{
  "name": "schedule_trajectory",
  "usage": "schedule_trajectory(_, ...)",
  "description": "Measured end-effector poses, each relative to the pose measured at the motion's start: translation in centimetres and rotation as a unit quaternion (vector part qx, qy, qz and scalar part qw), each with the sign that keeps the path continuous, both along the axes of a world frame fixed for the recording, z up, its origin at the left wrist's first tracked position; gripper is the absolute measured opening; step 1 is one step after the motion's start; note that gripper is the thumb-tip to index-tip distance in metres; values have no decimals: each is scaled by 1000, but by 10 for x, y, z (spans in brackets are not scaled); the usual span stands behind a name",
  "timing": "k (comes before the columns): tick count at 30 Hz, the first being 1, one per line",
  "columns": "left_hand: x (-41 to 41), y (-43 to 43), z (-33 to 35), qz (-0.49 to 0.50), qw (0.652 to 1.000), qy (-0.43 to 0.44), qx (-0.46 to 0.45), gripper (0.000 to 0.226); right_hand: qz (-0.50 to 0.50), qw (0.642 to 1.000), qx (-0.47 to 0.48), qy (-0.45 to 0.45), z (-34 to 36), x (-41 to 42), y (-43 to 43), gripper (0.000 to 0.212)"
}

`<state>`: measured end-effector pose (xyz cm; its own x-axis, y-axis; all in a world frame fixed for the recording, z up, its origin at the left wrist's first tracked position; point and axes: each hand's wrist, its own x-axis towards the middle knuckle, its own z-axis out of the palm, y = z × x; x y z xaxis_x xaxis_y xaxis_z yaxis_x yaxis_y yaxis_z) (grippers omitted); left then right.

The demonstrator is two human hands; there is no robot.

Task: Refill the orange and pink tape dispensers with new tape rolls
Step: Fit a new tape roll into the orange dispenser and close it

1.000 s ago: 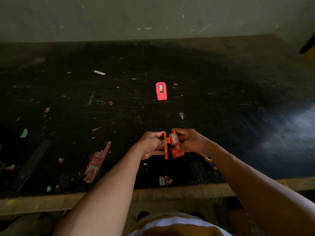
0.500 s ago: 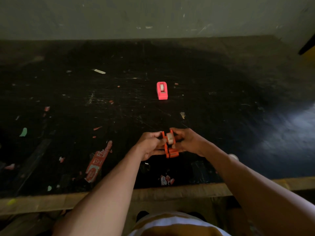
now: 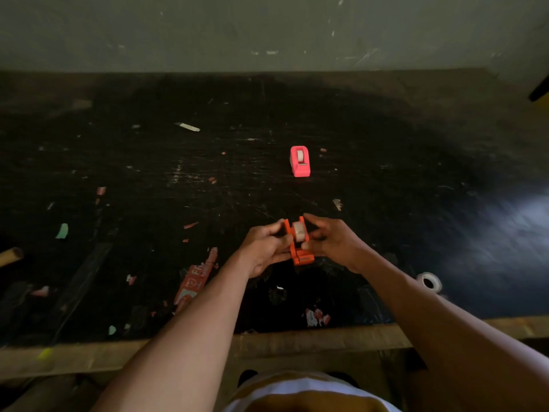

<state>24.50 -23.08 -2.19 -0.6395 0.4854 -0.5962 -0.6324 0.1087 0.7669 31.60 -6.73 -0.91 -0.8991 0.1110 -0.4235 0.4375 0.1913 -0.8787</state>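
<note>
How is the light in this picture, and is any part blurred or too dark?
Head view: dim overall, with pale glare on the black table at right; the orange tape dispenser, held in the left hand and right hand, is slightly soft.

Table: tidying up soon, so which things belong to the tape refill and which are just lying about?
Job: orange dispenser, its roll, pink dispenser, loose roll.
Lying about: red label, green scrap, white strip, stick.
</note>
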Motion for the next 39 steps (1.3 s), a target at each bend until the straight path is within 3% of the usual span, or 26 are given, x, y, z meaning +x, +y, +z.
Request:
schedule_trajectory(3,-8,-6,1,23,999,29,-1,55,-54,998,-18,26,-2,-7,-12,59)
schedule_trajectory(9,-21,-30,3,-25,998,49,-4,43,-27,998,10,64,8,-11,-37,43)
schedule_trajectory(14,-27,-49,-2,-29,998,56,-4,41,-22,998,15,60,11,-16,-57,43)
schedule_trajectory(18,-28,-59,-2,-14,999,38,9,48,-20,998,-66,-1,19,-21,-63,47)
schedule_trajectory(20,-31,-63,0,-30,999,32,0,53,-15,998,-51,-18,23,-22,-66,48)
schedule_trajectory(23,-35,-72,0,-74,997,22,-17,69,-19,1000,-16,-13,23,-22,-68,58)
schedule_trajectory(27,-33,-74,-2,-93,994,40,-31,86,-36,999,-36,-11,21,-21,-71,57)
schedule_trajectory(39,-30,-66,4,-94,994,44,-41,78,-62,996,-59,-11,24,-16,-72,57)
